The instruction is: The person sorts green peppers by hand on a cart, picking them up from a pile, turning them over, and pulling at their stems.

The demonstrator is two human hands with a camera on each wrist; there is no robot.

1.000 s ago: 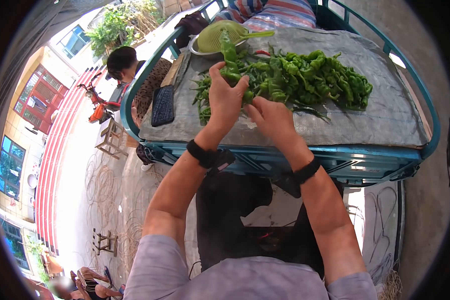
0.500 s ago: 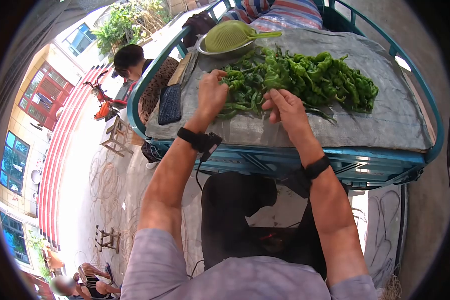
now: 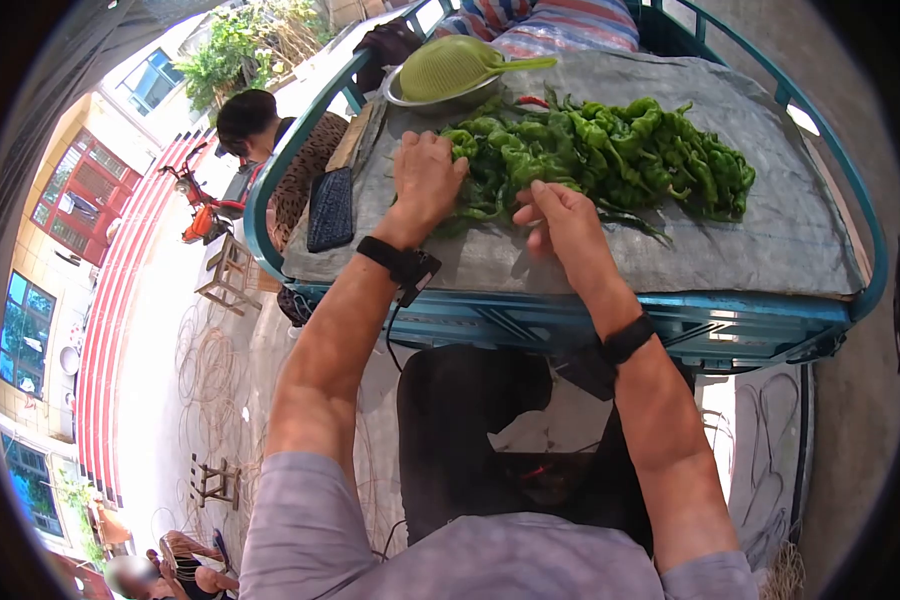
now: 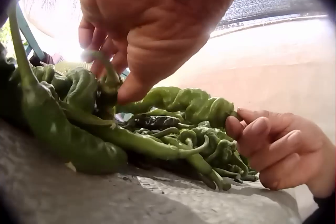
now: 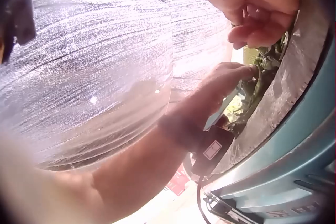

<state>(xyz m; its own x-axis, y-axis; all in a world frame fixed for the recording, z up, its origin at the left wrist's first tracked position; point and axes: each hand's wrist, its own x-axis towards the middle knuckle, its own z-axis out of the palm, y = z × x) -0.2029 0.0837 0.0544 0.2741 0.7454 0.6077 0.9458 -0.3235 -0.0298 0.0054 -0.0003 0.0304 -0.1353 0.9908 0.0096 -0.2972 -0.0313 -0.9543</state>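
A heap of wrinkled green peppers (image 3: 650, 150) lies on the grey sheet covering the cart bed. At the heap's left end my left hand (image 3: 428, 180) reaches down; in the left wrist view its thumb and fingers pinch a green pepper (image 4: 108, 90) near the stem. My right hand (image 3: 570, 230) is at the front of the heap. Its thumb and forefinger pinch the tip of a pale, twisted green pepper (image 4: 184, 103), which lies over thinner, darker peppers (image 4: 194, 161). A larger green pepper (image 4: 68, 134) lies close below my left hand.
Behind the heap a yellow-green strainer (image 3: 450, 70) rests in a metal bowl (image 3: 470, 103). A dark phone (image 3: 331, 210) lies on the left of the grey sheet (image 3: 770, 250). Blue rails (image 3: 270, 190) border the bed. A person (image 3: 260, 130) sits beyond the left rail.
My left hand has come down from holding a long pepper upright to the heap's left end. My right hand has moved right, away from the left one.
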